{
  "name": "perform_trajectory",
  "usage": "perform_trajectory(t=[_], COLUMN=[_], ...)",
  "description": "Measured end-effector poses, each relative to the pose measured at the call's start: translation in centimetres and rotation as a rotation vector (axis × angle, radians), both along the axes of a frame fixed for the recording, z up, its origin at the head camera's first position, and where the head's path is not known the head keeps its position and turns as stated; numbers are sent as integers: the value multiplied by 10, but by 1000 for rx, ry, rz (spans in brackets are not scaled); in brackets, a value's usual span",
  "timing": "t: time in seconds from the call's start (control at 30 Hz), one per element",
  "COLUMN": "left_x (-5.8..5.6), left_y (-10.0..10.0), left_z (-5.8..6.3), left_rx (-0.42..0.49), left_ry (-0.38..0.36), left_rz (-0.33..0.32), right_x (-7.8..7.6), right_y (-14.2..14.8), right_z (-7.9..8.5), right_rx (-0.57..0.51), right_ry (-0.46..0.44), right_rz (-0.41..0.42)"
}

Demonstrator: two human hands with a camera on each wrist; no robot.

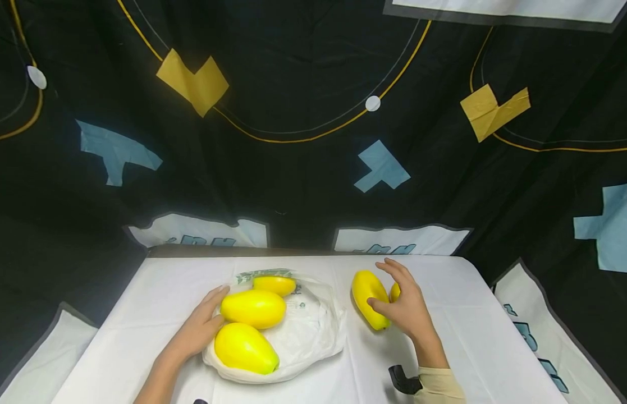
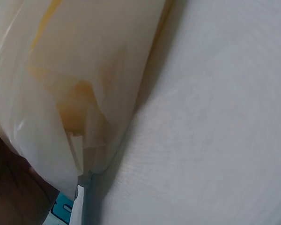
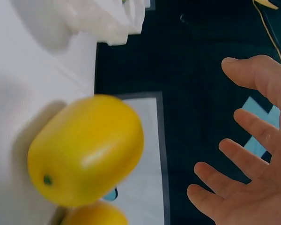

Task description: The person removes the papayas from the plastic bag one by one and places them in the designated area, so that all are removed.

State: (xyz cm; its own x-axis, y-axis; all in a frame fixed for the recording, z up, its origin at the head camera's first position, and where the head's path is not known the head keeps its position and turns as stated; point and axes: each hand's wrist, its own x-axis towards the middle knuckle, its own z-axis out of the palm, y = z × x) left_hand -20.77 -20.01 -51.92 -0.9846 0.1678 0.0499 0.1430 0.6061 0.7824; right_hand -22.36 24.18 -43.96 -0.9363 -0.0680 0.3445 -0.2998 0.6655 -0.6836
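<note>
A white plastic bag (image 1: 313, 331) lies spread on the table with three smooth yellow mango-like fruits on it: a small one (image 1: 274, 285) at the back, a longer one (image 1: 253, 309) in the middle and a large one (image 1: 246, 348) in front. My left hand (image 1: 199, 325) rests along the bag's left side, fingers fairly straight. To the right, my right hand (image 1: 404, 303) is held above the table with fingers spread, apart from a yellow fruit (image 3: 86, 150) with a green stem end. Beside that lies another yellow fruit (image 3: 96, 214), mostly hidden.
The white-covered table (image 1: 470, 348) ends at a black cloth backdrop (image 1: 293, 185) with tape pieces and cords on it. A black strap piece (image 1: 405, 380) is at the right wrist, next to a beige sleeve (image 1: 438, 386).
</note>
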Motion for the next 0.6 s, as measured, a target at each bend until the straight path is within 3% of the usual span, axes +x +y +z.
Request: perform_trajectory(t=[0.33, 0.6], left_x=[1, 1], left_y=[0, 1], left_z=[1, 1], left_rx=[-8, -7], left_ry=[-5, -6], left_rz=[5, 3], right_x=[-3, -2], right_y=[-23, -39], right_z=[4, 7], right_rx=[22, 14], right_ry=[108, 115], right_rz=[90, 168])
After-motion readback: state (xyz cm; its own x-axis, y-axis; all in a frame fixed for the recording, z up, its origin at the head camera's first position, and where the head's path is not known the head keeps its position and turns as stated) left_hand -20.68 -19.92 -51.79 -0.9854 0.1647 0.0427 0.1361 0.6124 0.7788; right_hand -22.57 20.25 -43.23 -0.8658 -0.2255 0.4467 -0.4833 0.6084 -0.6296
